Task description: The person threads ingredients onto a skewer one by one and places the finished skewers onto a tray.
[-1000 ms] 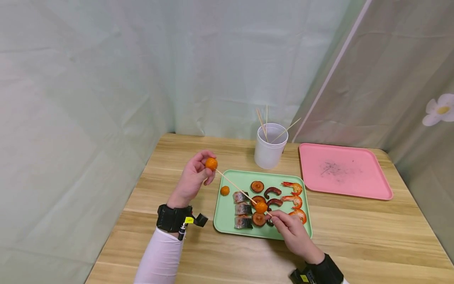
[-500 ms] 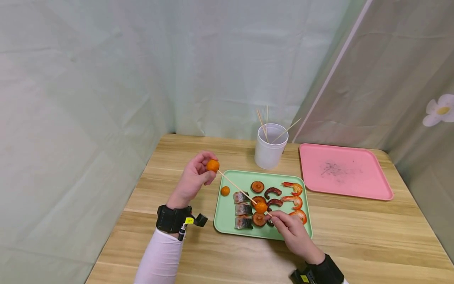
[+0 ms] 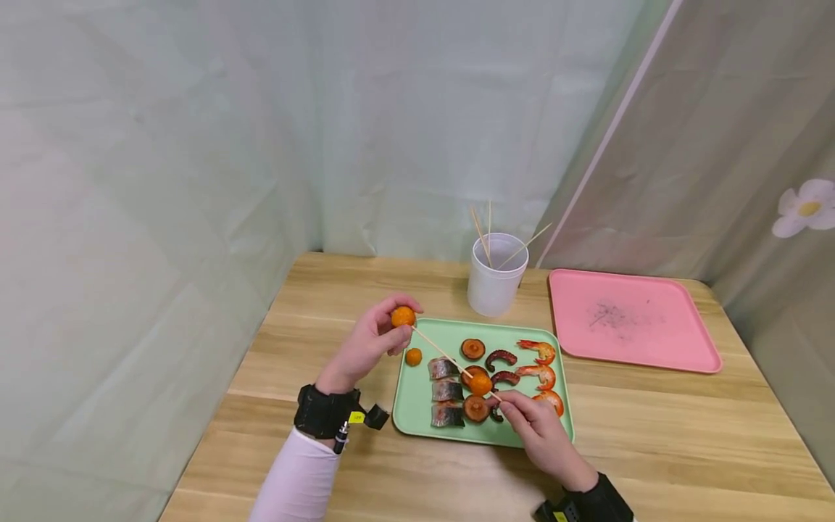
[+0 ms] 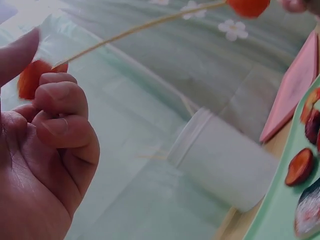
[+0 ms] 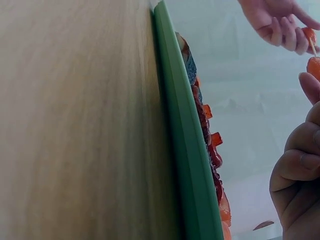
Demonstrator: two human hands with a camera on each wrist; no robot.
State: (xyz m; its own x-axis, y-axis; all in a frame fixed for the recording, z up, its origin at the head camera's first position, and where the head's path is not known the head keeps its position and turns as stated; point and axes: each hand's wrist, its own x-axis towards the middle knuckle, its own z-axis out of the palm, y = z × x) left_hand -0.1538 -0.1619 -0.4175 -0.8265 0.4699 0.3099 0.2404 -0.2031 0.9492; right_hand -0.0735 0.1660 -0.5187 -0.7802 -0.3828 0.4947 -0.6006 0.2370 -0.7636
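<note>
My left hand (image 3: 368, 344) pinches an orange food ball (image 3: 402, 317) between thumb and fingers, at the far end of a thin wooden skewer (image 3: 440, 351). In the left wrist view the skewer's tip meets this ball (image 4: 33, 79). My right hand (image 3: 544, 438) grips the skewer near its other end, thumb and index finger together. Just ahead of those fingertips, a second orange ball (image 3: 480, 383) is threaded on the skewer. The skewer slants over the green tray (image 3: 411, 406). A third, smaller orange ball (image 3: 414, 357) lies at the tray's left side.
On the green tray lie fish pieces (image 3: 447, 415), mushroom caps (image 3: 472, 349), octopus tentacles (image 3: 501, 358) and shrimp (image 3: 536, 375) in columns. Behind it stands a white bucket (image 3: 493, 290) with several skewers. A pink tray (image 3: 636, 348) with dark specks sits at the back right of the wooden table (image 3: 659, 435).
My left hand has moved right and slightly nearer with its ball, toward the skewer's middle. The right hand and the threaded ball hold almost still. The whole view has shifted slightly down.
</note>
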